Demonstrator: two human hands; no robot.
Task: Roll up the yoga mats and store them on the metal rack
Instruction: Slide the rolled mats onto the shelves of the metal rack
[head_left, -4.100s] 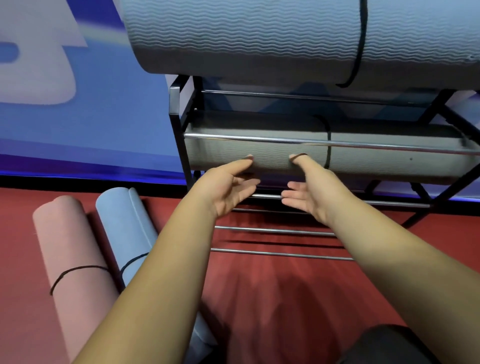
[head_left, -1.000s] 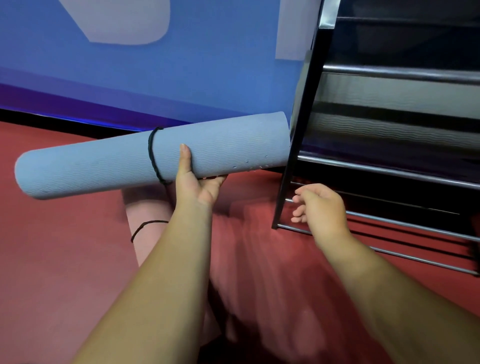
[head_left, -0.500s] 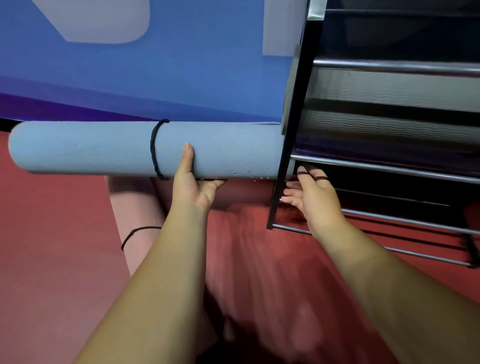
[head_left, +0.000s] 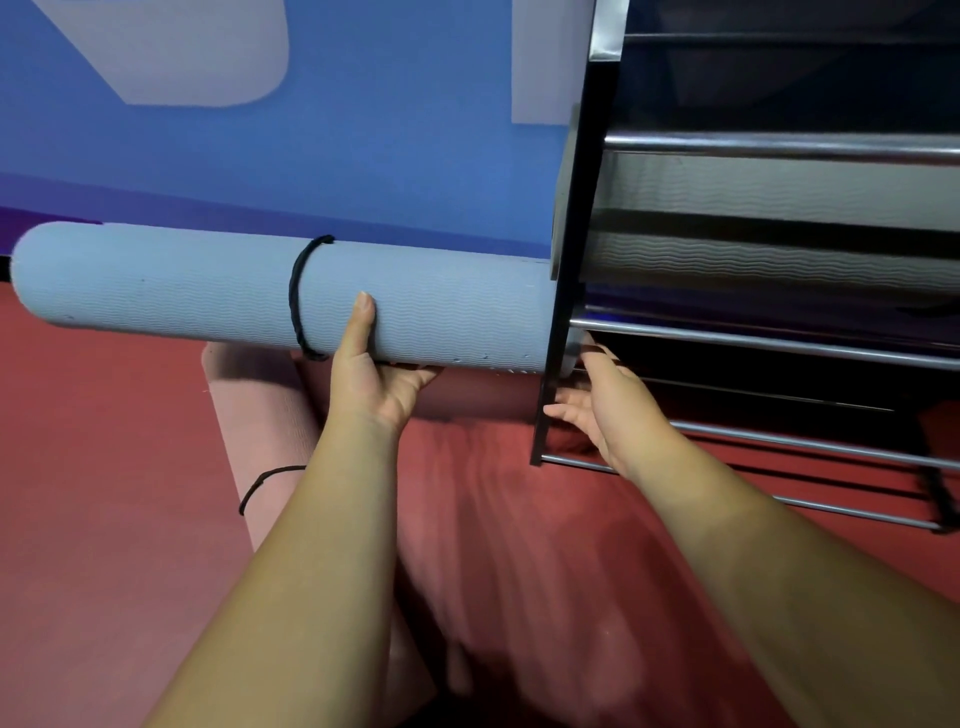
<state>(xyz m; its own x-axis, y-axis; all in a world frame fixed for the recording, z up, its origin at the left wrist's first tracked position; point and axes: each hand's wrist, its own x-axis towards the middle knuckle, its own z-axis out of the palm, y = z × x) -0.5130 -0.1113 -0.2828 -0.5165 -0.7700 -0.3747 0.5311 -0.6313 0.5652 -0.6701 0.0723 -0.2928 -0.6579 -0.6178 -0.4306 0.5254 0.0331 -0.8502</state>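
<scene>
Storage is partway done: a grey mat (head_left: 779, 260) already lies rolled on a shelf of the metal rack (head_left: 566, 312), and there seems to be another shelf above it, too dark to read. The blue mat (head_left: 171, 291) is rolled and bound by a black band (head_left: 298, 301). It is held level in the air, with its right end just at the rack's front post, beside the rail under the grey mat. The left hand (head_left: 374, 384) grips it from beneath near the middle, thumb up its front face. The right hand (head_left: 608, 410) is at the mat's end by the post, partly hidden, so I cannot tell whether it grasps or only steadies. By my reading, this mat must be slid onto a lower shelf. A pink mat (head_left: 254, 415), rolled and banded, lies on the red floor (head_left: 104, 519) below, not yet stored.
</scene>
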